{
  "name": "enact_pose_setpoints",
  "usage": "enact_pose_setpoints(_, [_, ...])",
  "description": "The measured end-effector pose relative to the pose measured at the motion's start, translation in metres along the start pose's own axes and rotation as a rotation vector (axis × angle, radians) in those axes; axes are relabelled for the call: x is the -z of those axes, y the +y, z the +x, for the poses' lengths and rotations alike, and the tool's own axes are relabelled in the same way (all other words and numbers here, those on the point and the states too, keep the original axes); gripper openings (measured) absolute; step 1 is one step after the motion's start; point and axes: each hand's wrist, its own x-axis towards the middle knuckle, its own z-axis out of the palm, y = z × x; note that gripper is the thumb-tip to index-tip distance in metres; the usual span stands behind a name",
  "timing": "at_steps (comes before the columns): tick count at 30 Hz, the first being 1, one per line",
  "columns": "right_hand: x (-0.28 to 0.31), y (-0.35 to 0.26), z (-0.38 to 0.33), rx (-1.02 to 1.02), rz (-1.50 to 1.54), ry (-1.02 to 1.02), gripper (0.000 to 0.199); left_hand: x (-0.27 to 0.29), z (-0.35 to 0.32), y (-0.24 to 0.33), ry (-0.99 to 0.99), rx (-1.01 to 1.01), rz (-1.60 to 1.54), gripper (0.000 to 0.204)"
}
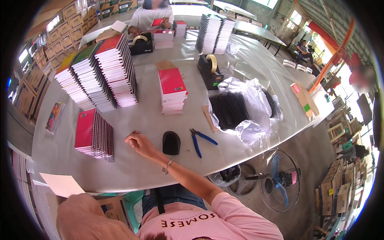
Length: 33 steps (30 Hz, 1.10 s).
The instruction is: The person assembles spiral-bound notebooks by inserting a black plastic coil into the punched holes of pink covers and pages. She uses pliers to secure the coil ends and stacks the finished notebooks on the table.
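Observation:
My right hand (140,143) is over the near table, its fingers curled in and nothing visible in them. It lies between a stack of red spiral-bound notebooks (90,134) and a black rounded pad or holder (171,143). Blue-handled cutting pliers (197,141) lie with their handles spread, to the right of the pad. A small bit of wire (187,151) rests near them. Farther up stands a pile of red-covered booklets (172,82). My left arm (86,216) fills the lower left corner, bent close to the camera; the hand itself does not show.
Tall notebook stacks (116,68) stand at left. A black tape dispenser (210,72) and black binding coils (230,110) in white plastic wrap lie at right. Across the table a person (154,18) holds a red booklet. A standing fan (279,181) is beside the table's right edge.

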Motion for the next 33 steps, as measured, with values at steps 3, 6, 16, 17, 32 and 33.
enact_pose_setpoints(3, [0.001, 0.005, 0.001, 0.05, -0.009, 0.01, 0.016, -0.003, 0.001, -0.001, 0.066, -0.021, -0.017, 0.022])
enact_pose_setpoints(6, [0.004, 0.008, 0.0, 0.073, -0.031, 0.02, 0.017, -0.006, 0.015, 0.007, 0.133, -0.024, 0.005, 0.022])
enact_pose_setpoints(16, [0.002, 0.005, 0.001, 0.055, -0.007, 0.004, 0.017, 0.006, 0.004, -0.004, -0.055, -0.129, 0.074, 0.019])
enact_pose_setpoints(17, [0.003, 0.004, 0.001, 0.047, -0.005, 0.001, 0.017, 0.007, 0.003, -0.005, -0.066, -0.139, 0.085, 0.019])
enact_pose_setpoints(32, [0.003, 0.008, 0.002, 0.052, 0.007, -0.003, 0.017, 0.007, 0.008, -0.003, -0.065, -0.193, 0.116, 0.016])
enact_pose_setpoints(33, [0.005, 0.011, 0.002, 0.052, -0.003, -0.004, 0.017, 0.006, 0.008, -0.002, -0.045, -0.21, 0.123, 0.016])
